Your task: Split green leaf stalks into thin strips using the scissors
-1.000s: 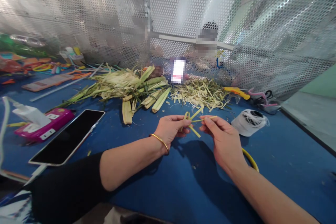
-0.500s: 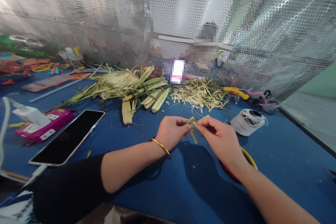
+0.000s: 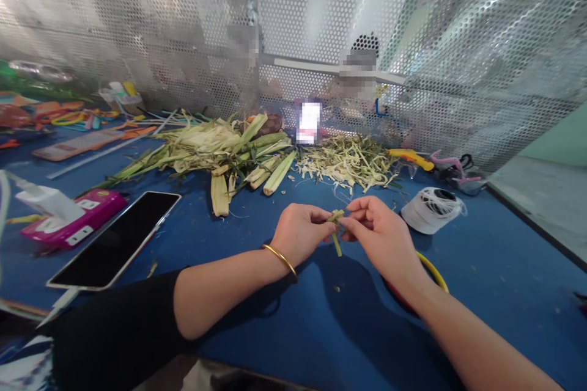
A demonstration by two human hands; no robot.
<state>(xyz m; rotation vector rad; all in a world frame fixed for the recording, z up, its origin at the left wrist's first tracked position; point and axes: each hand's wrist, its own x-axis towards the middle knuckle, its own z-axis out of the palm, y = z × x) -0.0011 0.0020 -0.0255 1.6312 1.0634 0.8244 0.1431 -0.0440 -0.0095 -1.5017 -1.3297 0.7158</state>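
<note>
- Change: the right hand (image 3: pixel 383 238) is parting its fingers at the strip, and the far end that was poking up past that hand half a second ago is no longer showing.
- Reading: the green plant strip (image 3: pixel 337 215) is probably being worked into a tighter fold or knot; the crossing itself is too small to make out.
- Location: the strip is hovering above the counter (image 3: pixel 495 269) between the two hands, one short tail hanging down.
- Left grip: the left hand (image 3: pixel 302 232) is pinching the folded part narrowly between thumb and fingers.
- Right grip: its fingertips are sitting right beside the fold, thumb and fingers slightly spread; whether they are holding the strip, the observer cannot tell.
- Versus one second ago: the strip was showing an open loop, with one end drawn out to the right; now it is forming a compact bundle, and the hands are working closer together.
- Surroundings: the leaf heap (image 3: pixel 206 143) and shredded pile (image 3: pixel 353 162) are lying unchanged behind the hands; the white thread spool (image 3: pixel 431 212) is standing beyond the right hand, apart from it.
</note>
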